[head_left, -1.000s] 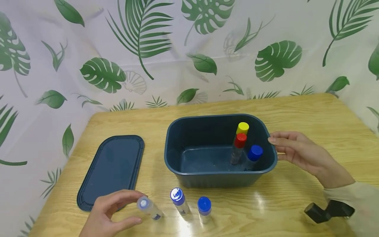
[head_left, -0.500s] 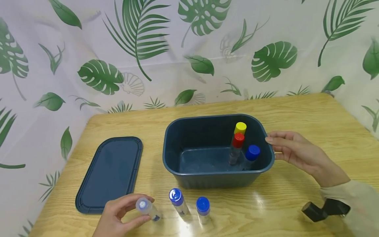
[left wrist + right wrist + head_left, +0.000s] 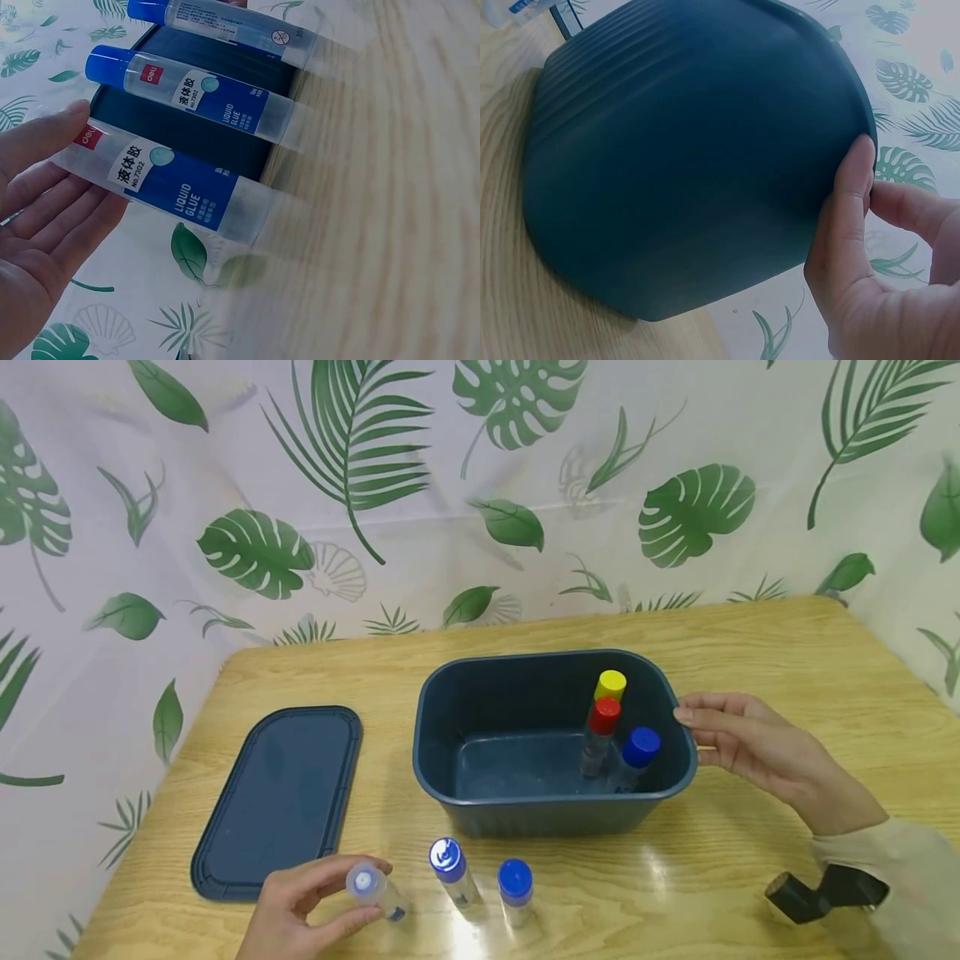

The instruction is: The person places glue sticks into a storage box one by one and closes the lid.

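Note:
At the front left, my left hand (image 3: pixel 303 906) holds a clear-capped liquid glue bottle (image 3: pixel 378 893) upright on the table, thumb on one side and fingers on the other. In the left wrist view its label (image 3: pixel 172 180) reads "LIQUID GLUE". Just right of it stand two blue-capped glue bottles (image 3: pixel 453 872) (image 3: pixel 516 893). Behind them is a dark blue bin (image 3: pixel 555 818), with my right hand (image 3: pixel 757 743) pinching its right rim. Inside, toward the right end, stand a yellow-capped bottle (image 3: pixel 611 683), a red-capped bottle (image 3: pixel 600 731) and a blue-capped bottle (image 3: pixel 639 752).
A dark blue lid (image 3: pixel 277 802) lies flat on the wooden table (image 3: pixel 750 643) to the left of the bin. Beyond the table hangs a leaf-patterned cloth (image 3: pixel 420 552). A black device (image 3: pixel 825 889) sits at my right sleeve.
My left hand has moved right and its thumb and fingers have closed onto the clear-capped glue bottle. The right hand stays on the bin's rim. The head view has shifted slightly.

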Available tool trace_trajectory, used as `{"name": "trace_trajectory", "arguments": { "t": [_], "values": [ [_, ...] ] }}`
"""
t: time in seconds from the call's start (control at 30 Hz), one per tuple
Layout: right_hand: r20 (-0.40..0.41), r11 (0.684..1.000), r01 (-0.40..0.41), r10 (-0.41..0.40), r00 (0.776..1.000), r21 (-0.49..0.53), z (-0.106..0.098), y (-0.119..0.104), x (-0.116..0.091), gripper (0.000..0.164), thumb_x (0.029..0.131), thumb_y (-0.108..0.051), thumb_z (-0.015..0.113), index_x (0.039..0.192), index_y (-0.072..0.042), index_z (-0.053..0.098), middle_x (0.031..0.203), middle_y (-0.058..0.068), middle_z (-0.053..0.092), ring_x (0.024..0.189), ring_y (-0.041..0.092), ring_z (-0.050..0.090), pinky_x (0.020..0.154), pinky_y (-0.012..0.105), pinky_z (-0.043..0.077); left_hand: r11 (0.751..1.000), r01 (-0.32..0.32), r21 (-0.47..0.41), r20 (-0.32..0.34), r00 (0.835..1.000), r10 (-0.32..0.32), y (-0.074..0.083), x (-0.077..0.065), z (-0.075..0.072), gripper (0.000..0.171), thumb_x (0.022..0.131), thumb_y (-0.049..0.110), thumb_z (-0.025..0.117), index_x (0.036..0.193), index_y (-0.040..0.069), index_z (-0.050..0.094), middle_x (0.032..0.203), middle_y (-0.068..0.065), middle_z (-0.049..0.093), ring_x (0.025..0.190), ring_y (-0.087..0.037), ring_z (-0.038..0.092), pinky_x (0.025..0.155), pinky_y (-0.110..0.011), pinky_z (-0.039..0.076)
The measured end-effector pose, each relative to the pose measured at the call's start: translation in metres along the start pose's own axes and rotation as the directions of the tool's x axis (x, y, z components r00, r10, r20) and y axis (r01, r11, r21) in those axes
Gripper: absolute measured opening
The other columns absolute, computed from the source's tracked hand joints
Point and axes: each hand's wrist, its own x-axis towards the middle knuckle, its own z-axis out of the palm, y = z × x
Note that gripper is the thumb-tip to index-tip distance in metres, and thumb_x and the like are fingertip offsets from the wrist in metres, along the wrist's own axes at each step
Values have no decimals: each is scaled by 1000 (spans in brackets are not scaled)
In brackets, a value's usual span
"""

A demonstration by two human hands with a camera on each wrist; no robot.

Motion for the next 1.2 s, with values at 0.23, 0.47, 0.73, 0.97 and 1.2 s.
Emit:
{"name": "trace_trajectory", "arguments": {
  "t": [0.23, 0.47, 0.73, 0.97, 1.2],
  "values": [
    [8, 1000, -5, 5, 1000, 13, 1, 0, 0, 34, 102, 6, 33, 112, -1, 64, 103, 8, 68, 92, 17, 69, 81, 33, 57, 998, -61, -30, 12, 998, 61, 1, 1, -4, 44, 75, -21, 69, 116, -5, 64, 111, -13, 69, 102, -20, 67, 86, -33, 55],
    [17, 1000, -4, 3, 1000, 17, 2, 0, 2, 34, 102, 6, 32, 112, -1, 64, 103, 8, 69, 92, 18, 69, 82, 33, 57, 999, -52, 9, 4, 999, 52, 7, 4, -9, 43, 75, -19, 70, 115, -4, 66, 110, -12, 70, 103, -17, 67, 87, -29, 54],
    [15, 1000, -5, 5, 1000, 6, 0, 0, 0, 34, 102, 6, 32, 112, -1, 64, 103, 8, 69, 92, 18, 69, 82, 33, 57, 997, 11, 70, 20, 1000, -12, 27, 24, -17, 39, 78, -12, 73, 115, 0, 67, 108, -10, 71, 101, -19, 68, 84, -31, 56],
    [2, 1000, -6, 6, 1000, 8, 0, -1, -1, 34, 102, 5, 33, 112, -1, 65, 103, 8, 69, 92, 18, 69, 82, 33, 57, 995, -47, 93, -8, 999, 48, 39, 46, -19, 40, 76, -14, 73, 114, -2, 68, 105, -12, 72, 96, -16, 69, 78, -30, 58],
    [0, 1000, -10, 10, 1000, -1, 0, -2, 0, 33, 102, 5, 34, 111, -2, 65, 102, 7, 69, 92, 17, 68, 81, 33, 58, 995, -66, 73, -67, 995, 71, 53, 66, -20, 38, 76, -17, 72, 112, -4, 68, 103, -10, 72, 95, -17, 69, 80, -30, 57]
  ]
}}
